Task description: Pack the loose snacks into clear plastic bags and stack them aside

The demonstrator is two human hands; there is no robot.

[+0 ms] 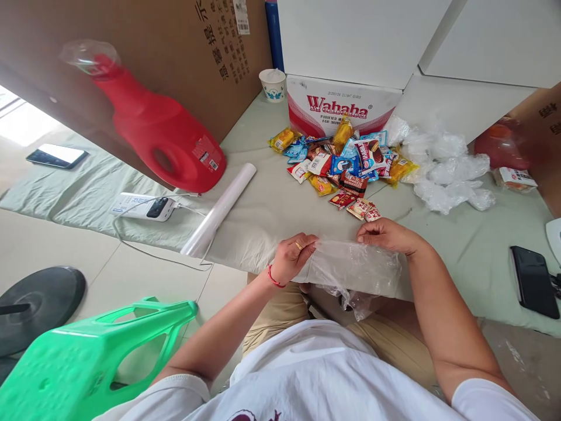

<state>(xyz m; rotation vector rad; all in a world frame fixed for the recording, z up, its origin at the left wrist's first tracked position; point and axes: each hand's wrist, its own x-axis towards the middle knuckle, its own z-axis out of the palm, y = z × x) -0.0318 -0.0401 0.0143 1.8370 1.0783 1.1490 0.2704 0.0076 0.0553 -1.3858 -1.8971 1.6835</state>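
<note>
A clear plastic bag (357,266) is stretched between my two hands at the table's front edge, its lower end hanging over my lap. My left hand (294,255), with a ring and a red bracelet, pinches one upper corner. The opposite corner is pinched in the fingers of my right hand (385,235). Just beyond my right hand lie small wrapped snacks (363,209), at the near end of a heap of colourful snack packets (346,161). To the left of my left hand rests a roll of clear plastic (219,209).
Crumpled clear bags (451,169) lie right of the heap, before a Wahaha carton (342,105). A red jug (169,134), power bank (146,207) and cable are at left. Phones (535,282) lie at both sides. A green stool (100,356) stands on the floor.
</note>
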